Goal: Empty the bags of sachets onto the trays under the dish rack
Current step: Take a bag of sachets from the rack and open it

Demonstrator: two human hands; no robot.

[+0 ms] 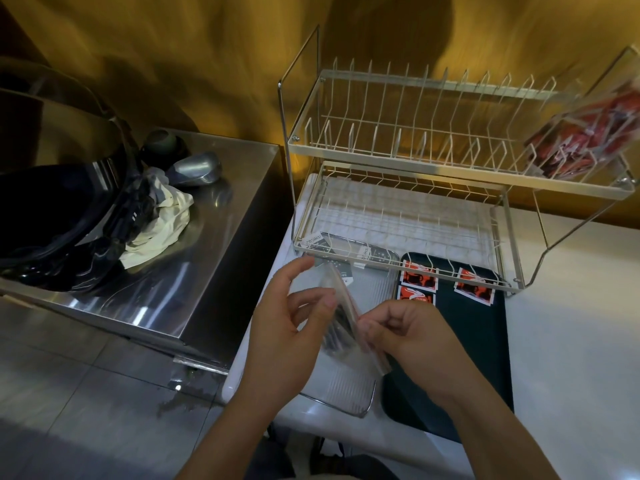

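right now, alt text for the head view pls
Both hands, left and right, hold a clear bag of sachets over a clear tray beside a dark tray with red sachets, under a wire dish rack.

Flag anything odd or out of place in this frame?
Wet patch on the floor tiles below the steel cabinet's corner, like a spill or leak. A clear bag of red sachets sits on the dish rack's upper tier, not yet emptied.

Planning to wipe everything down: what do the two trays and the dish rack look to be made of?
Left tray: likely clear ribbed plastic or glass, see-through. Right tray: dark, matte, probably plastic. Dish rack: thin metal wire, seemingly pale-coated, with shiny side rods.
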